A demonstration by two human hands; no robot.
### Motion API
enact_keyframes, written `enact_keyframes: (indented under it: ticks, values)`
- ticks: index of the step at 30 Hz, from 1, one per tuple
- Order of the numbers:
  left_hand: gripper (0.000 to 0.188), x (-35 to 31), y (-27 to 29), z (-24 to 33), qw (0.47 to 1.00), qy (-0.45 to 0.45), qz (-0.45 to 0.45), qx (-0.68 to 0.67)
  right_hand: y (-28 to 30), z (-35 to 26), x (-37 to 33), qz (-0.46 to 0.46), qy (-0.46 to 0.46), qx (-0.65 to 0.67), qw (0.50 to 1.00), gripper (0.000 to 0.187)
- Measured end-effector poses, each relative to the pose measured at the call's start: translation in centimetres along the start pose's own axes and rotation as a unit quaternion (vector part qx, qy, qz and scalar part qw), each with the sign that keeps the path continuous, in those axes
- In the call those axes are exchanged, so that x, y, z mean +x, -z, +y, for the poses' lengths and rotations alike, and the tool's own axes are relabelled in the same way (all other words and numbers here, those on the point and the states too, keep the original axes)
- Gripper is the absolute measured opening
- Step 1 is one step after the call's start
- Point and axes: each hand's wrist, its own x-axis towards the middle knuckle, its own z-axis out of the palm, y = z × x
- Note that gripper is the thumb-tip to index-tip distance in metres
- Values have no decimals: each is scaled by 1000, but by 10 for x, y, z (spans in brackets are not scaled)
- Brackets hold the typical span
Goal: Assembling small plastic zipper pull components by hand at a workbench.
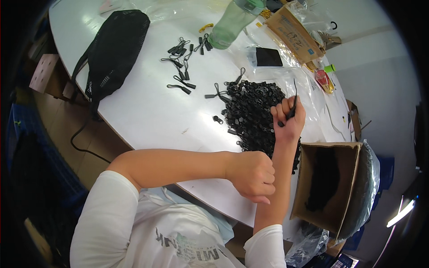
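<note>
My right hand [290, 117] is closed around a slim black tool [292, 108] with a thin, pointed end sticking up; its exact kind is unclear. That hand is over the right side of a heap of small black plastic pieces [250, 111]. My left hand [254, 176] is curled into a fist in front of my right forearm, near the heap's lower edge. Its fingers hide whatever may be inside. Black cord zipper pulls [182, 85] lie in loose groups on the white table, and a few [217, 93] rest beside the heap.
A cardboard box [307, 178] with something black inside stands at my right, by the table edge. Farther back are a green bottle [230, 27], a smaller carton [292, 35] and clear plastic bags [308, 91]. A black cloth bag [118, 53] lies at the far left.
</note>
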Motion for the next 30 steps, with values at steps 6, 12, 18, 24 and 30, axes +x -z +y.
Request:
enact_keyframes:
  ticks: [6, 12, 18, 24, 30]
  values:
    - [35, 2, 1, -2, 1000, 9, -10, -11, 70, -11, -55, 6, 28, 111, 993, 26]
    - [37, 3, 0, -1, 997, 31, -64, -21, 107, -25, -94, 25, 60, 175, 982, 25]
    - [36, 7, 12, -10, 994, 60, -91, -2, 113, -28, -104, -3, 64, 167, 984, 30]
    - [29, 6, 19, -19, 991, 82, -106, 1, 123, -28, -108, -66, 45, 60, 995, 32]
    - [23, 3, 31, -32, 993, 109, -36, 39, 116, -30, -109, 149, -7, -191, 970, 28]
